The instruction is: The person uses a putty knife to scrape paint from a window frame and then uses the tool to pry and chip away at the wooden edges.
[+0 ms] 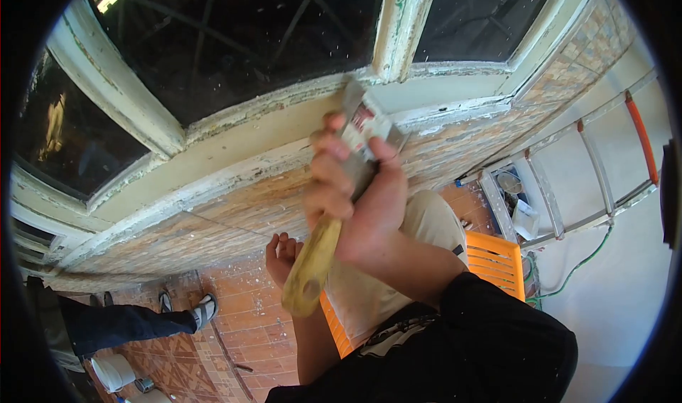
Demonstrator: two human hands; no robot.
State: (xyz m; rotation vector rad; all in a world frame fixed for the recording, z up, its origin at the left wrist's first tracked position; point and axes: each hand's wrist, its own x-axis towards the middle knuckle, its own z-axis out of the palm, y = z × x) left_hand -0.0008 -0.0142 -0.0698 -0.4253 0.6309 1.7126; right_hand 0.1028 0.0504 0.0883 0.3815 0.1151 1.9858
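My right hand [337,179] is wrapped around a scraper with a yellow wooden handle [310,279] that has a hole near its end. The metal blade [373,122] carries red print and is blurred by motion. Its tip is at the lower edge of the window frame [249,119], where white paint is worn and flaking; contact is hard to tell. Lower down, my left hand [283,255] hangs beside the handle, partly behind it. Its fingers are loosely curled and a little apart, with nothing visible in them.
An orange plastic chair [497,261] stands under me. A ladder [554,190] is on the right, with a green hose [586,261] near it. Another person's sandalled foot [204,311] and a white bucket [112,372] are at lower left. Paint flakes litter the tiled floor [249,311].
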